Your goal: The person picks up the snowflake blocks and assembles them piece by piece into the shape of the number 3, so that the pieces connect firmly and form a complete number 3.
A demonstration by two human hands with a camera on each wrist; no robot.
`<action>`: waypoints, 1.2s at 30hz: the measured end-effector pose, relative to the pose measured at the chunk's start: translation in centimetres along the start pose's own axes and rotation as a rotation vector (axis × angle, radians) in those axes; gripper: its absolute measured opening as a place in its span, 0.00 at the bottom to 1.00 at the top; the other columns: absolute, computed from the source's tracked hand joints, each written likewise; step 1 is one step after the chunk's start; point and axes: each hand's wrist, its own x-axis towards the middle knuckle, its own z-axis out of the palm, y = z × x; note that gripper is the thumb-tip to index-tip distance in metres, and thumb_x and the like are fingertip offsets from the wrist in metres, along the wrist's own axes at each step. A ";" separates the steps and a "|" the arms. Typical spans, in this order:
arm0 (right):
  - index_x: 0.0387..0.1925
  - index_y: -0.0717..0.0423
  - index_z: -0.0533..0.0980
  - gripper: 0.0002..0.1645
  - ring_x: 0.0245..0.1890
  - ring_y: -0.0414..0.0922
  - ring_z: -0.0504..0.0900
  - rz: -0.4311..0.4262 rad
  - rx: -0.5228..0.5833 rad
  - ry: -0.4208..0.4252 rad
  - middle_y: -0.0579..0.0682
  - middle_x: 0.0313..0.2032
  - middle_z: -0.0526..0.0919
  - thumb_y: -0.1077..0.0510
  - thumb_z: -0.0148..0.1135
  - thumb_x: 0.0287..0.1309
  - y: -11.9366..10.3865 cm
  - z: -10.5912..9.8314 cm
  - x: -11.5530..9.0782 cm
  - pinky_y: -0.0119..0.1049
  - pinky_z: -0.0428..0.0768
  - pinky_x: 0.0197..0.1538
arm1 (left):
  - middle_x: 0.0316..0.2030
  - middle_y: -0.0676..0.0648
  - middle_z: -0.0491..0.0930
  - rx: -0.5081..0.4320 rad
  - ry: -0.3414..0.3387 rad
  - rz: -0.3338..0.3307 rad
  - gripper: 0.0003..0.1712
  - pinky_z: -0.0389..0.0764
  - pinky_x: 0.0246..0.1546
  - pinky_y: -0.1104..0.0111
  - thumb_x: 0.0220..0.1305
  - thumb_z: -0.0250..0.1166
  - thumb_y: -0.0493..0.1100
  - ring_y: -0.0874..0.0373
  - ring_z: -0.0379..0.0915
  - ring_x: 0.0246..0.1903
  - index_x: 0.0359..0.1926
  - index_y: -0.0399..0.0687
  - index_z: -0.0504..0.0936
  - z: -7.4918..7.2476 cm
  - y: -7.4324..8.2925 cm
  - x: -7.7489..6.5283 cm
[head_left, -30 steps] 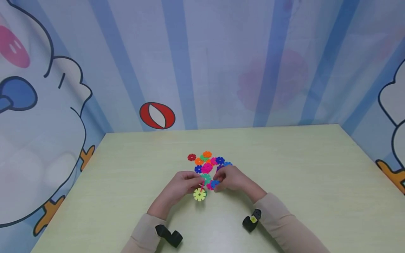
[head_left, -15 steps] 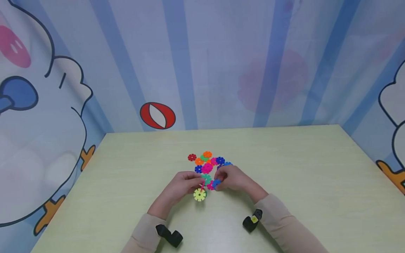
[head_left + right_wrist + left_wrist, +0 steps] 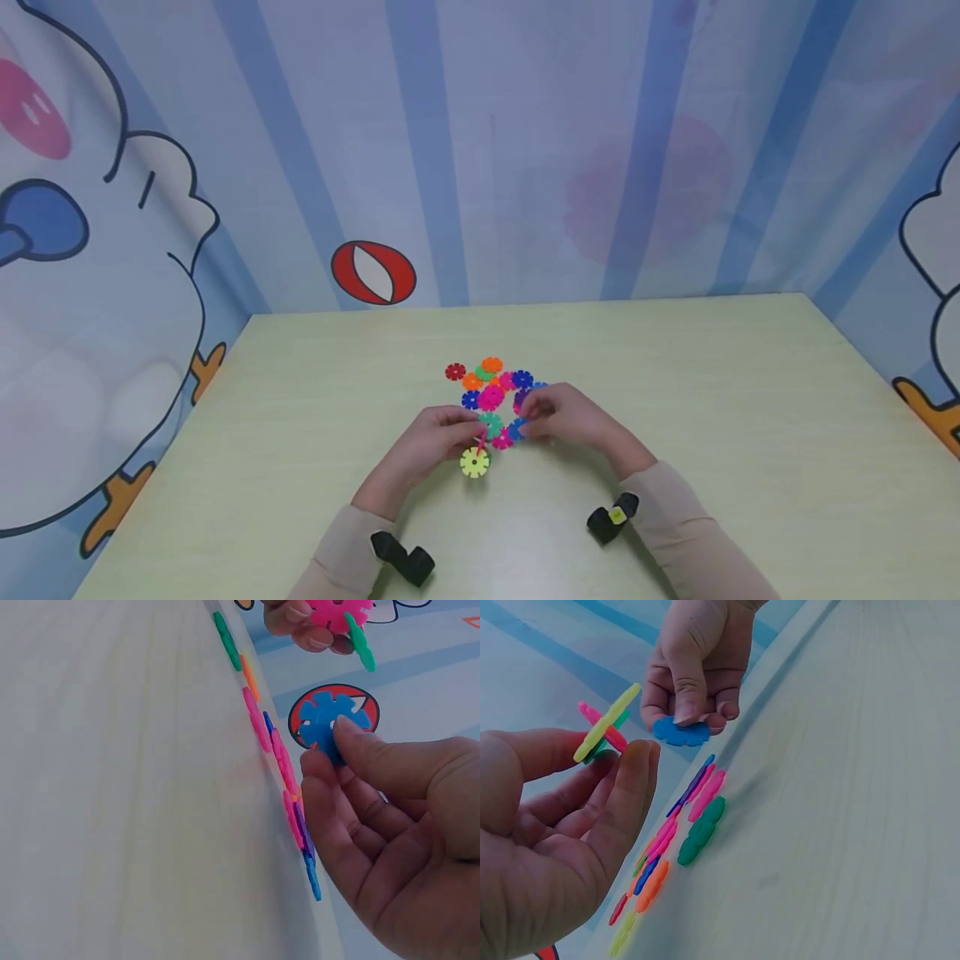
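My left hand (image 3: 438, 437) pinches a small joined cluster of notched plastic discs between thumb and fingers. In the left wrist view, a yellow disc (image 3: 607, 724), a pink disc (image 3: 592, 714) and a green one behind them cross each other. My right hand (image 3: 573, 421) holds a single blue notched disc (image 3: 330, 720) between thumb and fingertips, apart from the cluster in the right wrist view. Beyond the hands lie several loose discs, among them a pink one (image 3: 491, 397), an orange one (image 3: 492, 365) and a dark red one (image 3: 455, 372).
The loose discs lie close together, some overlapping, on a pale wooden table (image 3: 337, 375). A purple disc (image 3: 522, 397) is partly covered by the right hand. A printed cloth backdrop (image 3: 525, 167) stands behind the table. Both wrists carry black camera mounts.
My right hand has shifted a little to the right with the blue disc, uncovering more of the pink disc beside it. The left hand and its cluster stay nearly still.
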 end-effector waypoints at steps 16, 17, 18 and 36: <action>0.36 0.66 0.76 0.07 0.35 0.48 0.85 -0.081 0.157 0.017 0.52 0.31 0.83 0.66 0.65 0.57 -1.1 -1.1 -0.8 0.38 0.84 0.43 | 0.36 0.48 0.82 0.014 -0.017 0.040 0.15 0.81 0.45 0.66 0.68 0.60 0.42 0.59 0.77 0.36 0.47 0.34 0.81 0.7 0.2 -0.3; 0.35 0.66 0.76 0.07 0.36 0.48 0.85 -0.082 0.160 0.018 0.52 0.31 0.83 0.66 0.65 0.57 -1.1 -1.0 -0.8 0.39 0.84 0.43 | 0.35 0.48 0.82 0.013 -0.020 0.045 0.15 0.81 0.45 0.66 0.68 0.60 0.42 0.59 0.77 0.36 0.47 0.34 0.81 0.7 0.2 -0.3; 0.35 0.65 0.76 0.06 0.36 0.48 0.85 -0.087 0.160 0.018 0.51 0.31 0.83 0.66 0.65 0.57 -1.1 -1.0 -0.8 0.39 0.84 0.43 | 0.35 0.48 0.82 0.012 -0.021 0.046 0.15 0.81 0.44 0.66 0.68 0.59 0.42 0.59 0.77 0.36 0.47 0.34 0.81 0.7 0.1 -0.3; 0.34 0.64 0.76 0.04 0.36 0.49 0.85 -0.114 0.174 0.017 0.51 0.31 0.83 0.68 0.65 0.56 -1.2 -0.8 -1.0 0.39 0.83 0.43 | 0.38 0.46 0.83 0.017 -0.022 0.035 0.15 0.81 0.47 0.64 0.68 0.60 0.43 0.59 0.79 0.38 0.48 0.35 0.80 1.1 0.2 -0.4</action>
